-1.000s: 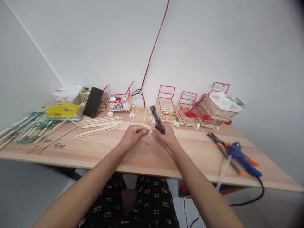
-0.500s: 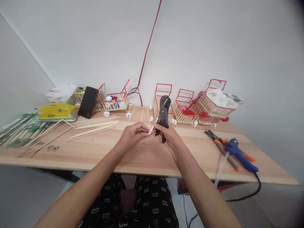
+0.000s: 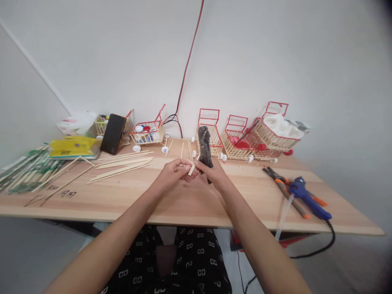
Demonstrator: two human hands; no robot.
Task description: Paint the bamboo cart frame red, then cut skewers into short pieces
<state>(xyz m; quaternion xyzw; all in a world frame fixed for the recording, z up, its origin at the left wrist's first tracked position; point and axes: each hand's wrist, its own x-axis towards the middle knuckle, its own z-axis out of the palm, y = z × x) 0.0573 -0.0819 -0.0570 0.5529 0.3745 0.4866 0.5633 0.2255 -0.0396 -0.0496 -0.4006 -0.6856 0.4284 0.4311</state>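
White pieces are being carried in the cart at the bench's far edge, while a short stick is being pinched by the left hand beside the cutter clamped in the right hand.

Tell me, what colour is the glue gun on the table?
Blue; the glue gun shows best in the head view.

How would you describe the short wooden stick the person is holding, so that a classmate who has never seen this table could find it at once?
Start at the wooden table and find the person's two hands meeting above its middle. The short stick is pinched in the left hand, beside the dark cutters in the right hand. Unlike the long sticks lying flat to the left, it is a stub held off the table.
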